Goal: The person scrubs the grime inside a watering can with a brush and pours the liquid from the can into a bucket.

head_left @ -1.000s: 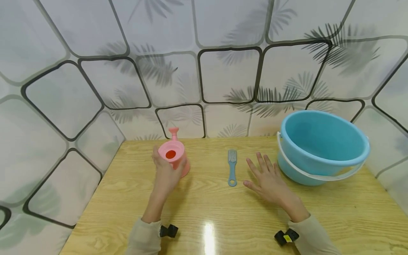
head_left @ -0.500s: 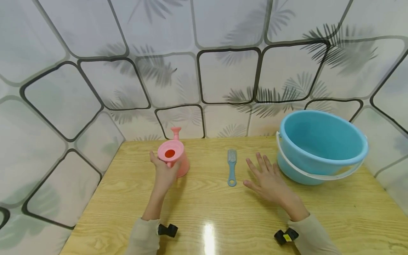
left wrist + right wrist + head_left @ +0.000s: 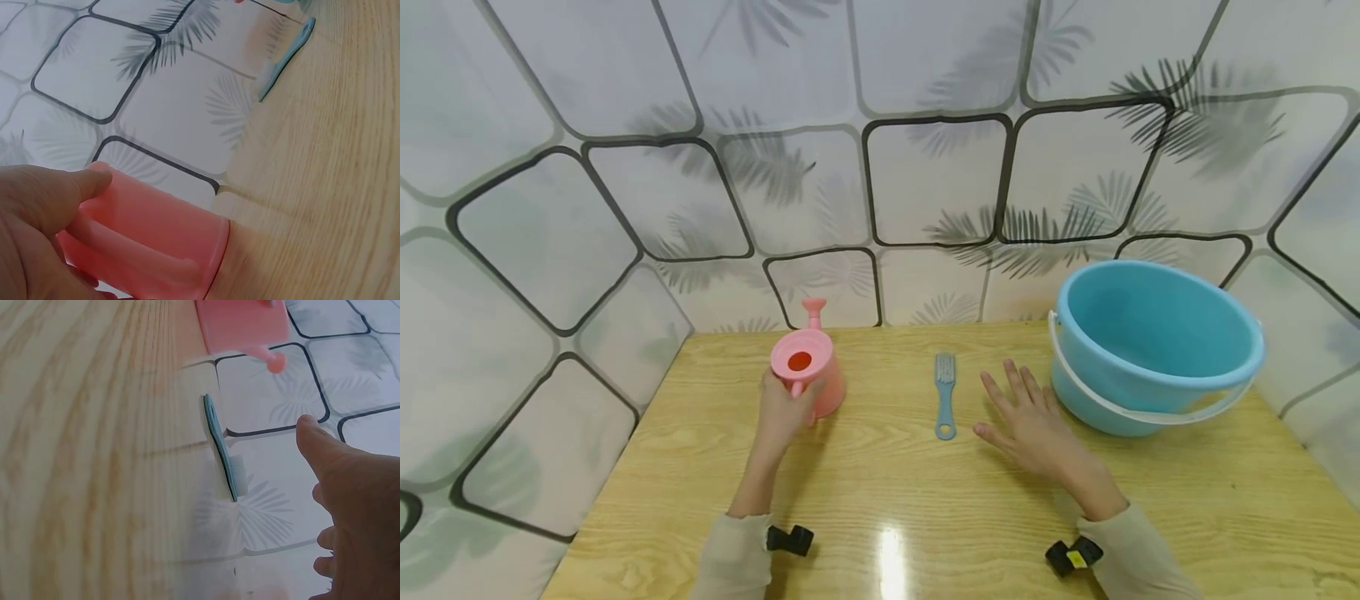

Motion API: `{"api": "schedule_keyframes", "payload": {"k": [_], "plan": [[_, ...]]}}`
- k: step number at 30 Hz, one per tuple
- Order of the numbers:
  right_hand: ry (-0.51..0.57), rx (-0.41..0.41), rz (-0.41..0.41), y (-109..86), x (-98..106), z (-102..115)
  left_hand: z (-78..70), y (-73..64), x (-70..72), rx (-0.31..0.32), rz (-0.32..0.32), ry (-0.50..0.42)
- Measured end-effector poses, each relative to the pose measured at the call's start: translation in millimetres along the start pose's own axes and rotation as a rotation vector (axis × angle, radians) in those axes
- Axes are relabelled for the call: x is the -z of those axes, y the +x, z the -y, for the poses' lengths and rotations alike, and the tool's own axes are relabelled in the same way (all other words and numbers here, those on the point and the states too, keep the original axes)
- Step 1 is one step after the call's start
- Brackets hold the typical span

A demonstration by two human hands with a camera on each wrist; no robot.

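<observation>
A pink watering can [image 3: 826,385] with a red patch inside its top opening stands on the left of the table, its spout toward the wall. My left hand [image 3: 781,410] holds it from the near side, by the handle. In the left wrist view a fingertip of the left hand [image 3: 37,219] lies on the can's upper edge; the other fingers are mostly hidden. A blue-grey hairbrush [image 3: 945,396] lies mid-table, bristles at the far end. Between it and the bucket, my right hand [image 3: 1033,429] has its fingers spread, palm down, touching neither.
A large light-blue bucket [image 3: 1120,392] stands at the back right, with its white handle [image 3: 1138,414] hanging down in front. Patterned wall covering [image 3: 936,183] rises along the table's far edge and left side. The wooden table [image 3: 880,483] carries a bright reflection near the front.
My left hand has shifted slightly down and toward the can's handle side, its fingers regrasping there. The watering can has turned slightly. The right hand and hairbrush stay nearly as they were.
</observation>
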State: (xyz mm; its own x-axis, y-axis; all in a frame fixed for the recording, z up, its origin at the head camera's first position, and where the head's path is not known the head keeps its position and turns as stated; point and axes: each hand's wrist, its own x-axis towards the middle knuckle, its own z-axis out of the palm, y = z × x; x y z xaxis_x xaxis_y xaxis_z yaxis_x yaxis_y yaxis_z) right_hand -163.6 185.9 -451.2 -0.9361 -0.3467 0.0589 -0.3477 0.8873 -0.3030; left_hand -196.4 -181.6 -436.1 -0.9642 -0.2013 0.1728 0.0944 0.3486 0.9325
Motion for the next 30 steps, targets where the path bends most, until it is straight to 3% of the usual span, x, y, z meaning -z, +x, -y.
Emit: {"api": "schedule_keyframes", "payload": {"k": [5, 7, 11, 15, 19, 23, 30], "plan": [[0.005, 0.005, -0.008, 0.5, 0.0, -1.4, 2.8, -1.3, 3.4, 0.198, 0.0, 0.017], [0.005, 0.011, -0.011, 0.7, 0.5, -1.5, 3.9, -1.1, 4.4, 0.236, 0.004, 0.008], [-0.001, 0.018, -0.012, 0.6, 1.2, -1.3, 5.7, 0.3, 3.9, 0.186, 0.002, 0.001], [0.007, 0.016, -0.009, -0.2, 1.1, -1.3, 7.3, 1.7, 3.0, 0.115, 0.005, 0.106], [0.021, 0.014, -0.008, -0.6, 1.0, -1.6, 6.3, 1.7, 4.9, 0.106, 0.029, 0.18], [0.027, 0.007, -0.006, -0.5, 0.4, -2.1, 5.1, 1.5, 5.9, 0.114, 0.045, 0.138], [0.031, -0.004, 0.005, -2.0, -0.4, -2.8, 4.5, 2.2, 4.3, 0.096, 0.014, 0.111]]}}
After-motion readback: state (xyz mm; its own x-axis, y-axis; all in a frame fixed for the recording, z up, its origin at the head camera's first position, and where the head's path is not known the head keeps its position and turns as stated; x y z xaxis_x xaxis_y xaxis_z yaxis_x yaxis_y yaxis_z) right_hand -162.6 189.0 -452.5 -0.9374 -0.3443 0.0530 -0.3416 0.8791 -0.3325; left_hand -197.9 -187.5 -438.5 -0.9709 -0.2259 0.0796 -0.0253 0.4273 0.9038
